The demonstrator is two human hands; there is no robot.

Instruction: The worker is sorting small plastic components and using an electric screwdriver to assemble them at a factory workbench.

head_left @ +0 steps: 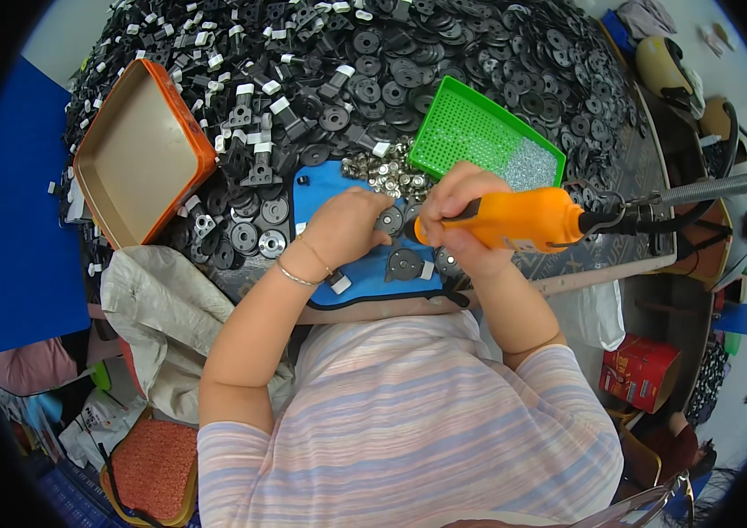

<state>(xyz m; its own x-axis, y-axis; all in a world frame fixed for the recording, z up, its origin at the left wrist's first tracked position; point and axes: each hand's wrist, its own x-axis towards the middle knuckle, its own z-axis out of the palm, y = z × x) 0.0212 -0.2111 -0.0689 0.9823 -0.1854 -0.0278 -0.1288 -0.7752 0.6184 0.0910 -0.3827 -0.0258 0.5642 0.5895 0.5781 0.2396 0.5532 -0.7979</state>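
My right hand (470,216) is wrapped around an orange electric screwdriver (527,220), which lies nearly level with its black tip pointing left. The fingers of my left hand (347,224) hold a black round plastic part (389,220) against the blue mat (310,198). The screwdriver's tip is close to this part; whether they touch I cannot tell. On the mat nearer to me lies another black round part (405,264) with a white-tipped arm. Small metal pieces (395,180) are heaped just beyond my hands.
A green perforated tray (453,132) holds small silvery screws (532,167). An orange-rimmed tray (136,158) stands at the left. Black discs and white-tipped parts (259,97) are piled across the table's far side. A spring (712,187) and cable reach the screwdriver from the right.
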